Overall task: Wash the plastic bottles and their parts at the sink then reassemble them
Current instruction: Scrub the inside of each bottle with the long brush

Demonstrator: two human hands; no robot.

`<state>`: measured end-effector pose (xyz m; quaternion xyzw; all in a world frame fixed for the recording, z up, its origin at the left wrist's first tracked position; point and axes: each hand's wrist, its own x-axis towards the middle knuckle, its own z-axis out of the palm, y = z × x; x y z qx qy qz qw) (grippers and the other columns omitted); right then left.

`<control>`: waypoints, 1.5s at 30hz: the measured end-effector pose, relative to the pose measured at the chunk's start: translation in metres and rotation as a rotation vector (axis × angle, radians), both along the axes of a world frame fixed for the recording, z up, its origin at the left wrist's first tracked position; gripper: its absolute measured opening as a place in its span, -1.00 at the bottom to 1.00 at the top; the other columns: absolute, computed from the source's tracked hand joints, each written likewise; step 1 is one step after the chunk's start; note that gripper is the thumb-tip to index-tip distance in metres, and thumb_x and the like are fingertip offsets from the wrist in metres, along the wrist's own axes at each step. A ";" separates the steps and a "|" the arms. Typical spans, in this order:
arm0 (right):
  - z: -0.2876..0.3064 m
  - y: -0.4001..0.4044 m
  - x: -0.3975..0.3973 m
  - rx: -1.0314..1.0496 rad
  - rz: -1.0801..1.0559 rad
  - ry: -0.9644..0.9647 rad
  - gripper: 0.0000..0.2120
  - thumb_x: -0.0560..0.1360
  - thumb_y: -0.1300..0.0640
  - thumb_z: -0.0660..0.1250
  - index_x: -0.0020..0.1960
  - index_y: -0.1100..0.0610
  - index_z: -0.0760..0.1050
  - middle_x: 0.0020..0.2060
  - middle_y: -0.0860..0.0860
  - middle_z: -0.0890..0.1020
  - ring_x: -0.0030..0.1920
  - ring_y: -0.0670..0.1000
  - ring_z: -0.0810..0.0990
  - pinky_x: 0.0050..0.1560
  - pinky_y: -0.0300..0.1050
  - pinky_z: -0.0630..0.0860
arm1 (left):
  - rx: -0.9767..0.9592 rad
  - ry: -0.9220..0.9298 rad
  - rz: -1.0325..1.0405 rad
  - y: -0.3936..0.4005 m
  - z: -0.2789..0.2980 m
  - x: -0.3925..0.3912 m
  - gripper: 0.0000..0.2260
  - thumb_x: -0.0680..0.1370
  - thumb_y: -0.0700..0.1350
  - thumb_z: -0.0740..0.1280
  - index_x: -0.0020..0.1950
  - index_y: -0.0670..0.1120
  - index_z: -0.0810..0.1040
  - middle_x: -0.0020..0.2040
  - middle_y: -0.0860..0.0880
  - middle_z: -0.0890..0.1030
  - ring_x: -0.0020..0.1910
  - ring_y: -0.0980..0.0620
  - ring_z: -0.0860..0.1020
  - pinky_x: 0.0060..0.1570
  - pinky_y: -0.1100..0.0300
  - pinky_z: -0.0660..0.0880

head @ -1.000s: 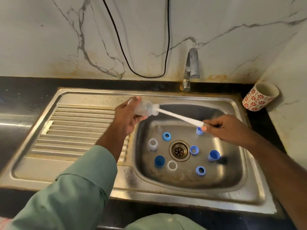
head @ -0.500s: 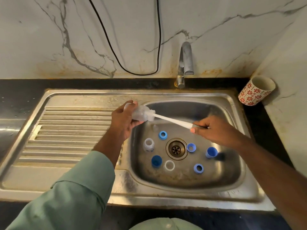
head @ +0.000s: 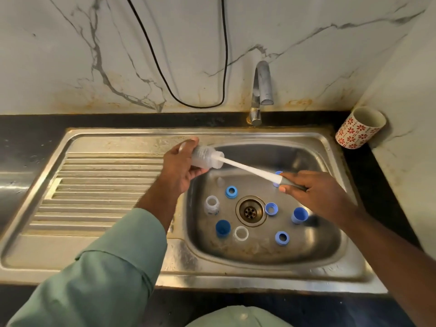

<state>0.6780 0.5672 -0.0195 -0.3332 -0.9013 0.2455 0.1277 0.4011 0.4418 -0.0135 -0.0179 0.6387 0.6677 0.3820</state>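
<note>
Marble wall (head: 165, 55) backs the steel sink (head: 118, 142). Left hand (head: 180, 166) grips a clear bottle (head: 205, 156), hiding its base; the brush (head: 250, 169) head is blurred inside. Right hand (head: 316, 192) pinches the handle.

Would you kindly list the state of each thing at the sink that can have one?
Left hand: grips the clear bottle.
Clear bottle: uncapped, tilted, brush inside.
Brush: handle held by the right hand.
Tap: no water running.
Small bottle: upright, uncapped, in the basin.
Blue caps: loose in the basin.
Cup: tilted against the wall.
</note>
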 end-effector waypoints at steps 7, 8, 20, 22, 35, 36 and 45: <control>-0.010 -0.023 -0.010 -0.155 -0.065 -0.081 -0.73 0.55 -0.03 0.34 0.23 -0.04 0.61 -0.48 -0.16 0.48 -0.43 -0.16 0.43 -0.34 -0.30 0.31 | 0.015 0.049 0.055 0.003 0.008 -0.009 -0.79 0.55 -0.04 0.45 0.09 -0.02 0.49 0.08 -0.14 0.58 0.02 -0.14 0.62 -0.22 0.01 0.66; -0.008 -0.024 -0.007 -0.168 -0.019 -0.079 -0.75 0.54 0.00 0.37 0.20 0.00 0.63 -0.53 -0.19 0.47 -0.46 -0.16 0.43 -0.37 -0.36 0.28 | 0.009 0.024 0.056 0.001 0.005 -0.013 -0.78 0.56 -0.02 0.43 0.13 -0.04 0.49 0.10 -0.16 0.58 0.03 -0.16 0.63 -0.18 -0.02 0.67; -0.034 -0.064 -0.011 -1.168 -0.284 0.129 -0.85 0.55 0.08 0.35 -0.06 0.08 0.69 -0.43 0.08 0.52 -0.53 -0.01 0.36 -0.47 -0.12 0.34 | -0.002 0.026 0.197 -0.008 -0.009 -0.008 -0.74 0.61 -0.02 0.36 0.25 -0.10 0.49 0.10 -0.15 0.59 0.03 -0.19 0.65 -0.21 -0.10 0.67; -0.023 -0.066 -0.009 -1.480 -0.239 0.069 -0.78 0.55 0.00 0.32 0.03 0.10 0.67 -0.37 0.12 0.52 -0.54 -0.02 0.36 -0.55 -0.23 0.33 | -0.018 0.098 0.230 -0.006 -0.008 -0.007 -0.76 0.60 -0.07 0.37 0.22 -0.12 0.52 0.06 -0.13 0.59 0.04 -0.20 0.63 -0.19 -0.15 0.66; 0.083 0.053 -0.027 0.999 0.292 -0.054 -0.81 0.57 0.10 0.35 0.17 0.06 0.58 -0.04 0.05 0.66 -0.08 0.18 0.58 0.09 0.07 0.40 | -0.262 0.291 -0.035 0.000 -0.014 -0.010 -0.83 0.54 -0.08 0.36 0.08 -0.11 0.58 -0.02 -0.18 0.63 -0.19 -0.12 0.62 -0.43 0.13 0.57; 0.087 0.069 -0.029 1.058 0.342 0.055 -0.81 0.61 0.07 0.31 0.18 0.08 0.58 -0.03 0.07 0.66 -0.10 0.18 0.59 0.09 0.06 0.36 | -0.294 0.261 -0.086 -0.002 -0.011 -0.011 -0.81 0.54 -0.05 0.34 0.08 -0.12 0.59 -0.05 -0.22 0.64 -0.27 -0.13 0.61 -0.51 0.20 0.48; 0.032 0.117 -0.040 0.365 0.317 0.049 -0.52 0.56 -0.16 0.20 0.20 0.19 0.61 -0.08 0.11 0.68 -0.14 0.12 0.61 -0.08 0.01 0.50 | 0.118 -0.358 -0.262 -0.026 -0.030 -0.015 -0.64 0.59 0.09 0.18 0.22 -0.13 0.49 -0.12 -0.16 0.55 -0.63 0.11 0.37 -0.71 0.40 0.23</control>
